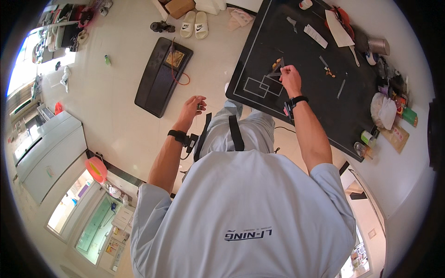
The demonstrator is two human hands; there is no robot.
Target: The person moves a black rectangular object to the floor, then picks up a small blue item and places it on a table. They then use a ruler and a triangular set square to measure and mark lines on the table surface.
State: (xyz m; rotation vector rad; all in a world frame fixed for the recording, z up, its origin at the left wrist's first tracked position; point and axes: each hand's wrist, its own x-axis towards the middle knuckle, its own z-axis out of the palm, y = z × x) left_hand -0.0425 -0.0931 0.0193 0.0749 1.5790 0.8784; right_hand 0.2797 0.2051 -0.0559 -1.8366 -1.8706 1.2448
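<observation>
My right hand (pixel 291 78) is over the black table (pixel 313 100), its fingertips closed on the edge of a small clear triangular set square (pixel 277 72). Small orange-brown pieces (pixel 276 64) lie at the set square's far side. Just nearer than it, overlapping square outlines (pixel 263 87) show in pale lines on the tabletop. Out past the table's left edge, my left hand (pixel 194 108) hangs above the floor with its fingers curled. Something small and dark shows between its thumb and fingers, too small to name. Both wrists wear black straps with a small device.
On the table are a clear ruler (pixel 341 89), a paper slip (pixel 315 36), a cleaver-shaped thing (pixel 340 29), more orange-brown pieces (pixel 329 72), bottles (pixel 367 138) and bags (pixel 383 110) along the wall. A dark panel (pixel 163 78) with an orange cord and slippers (pixel 194 25) lie on the floor.
</observation>
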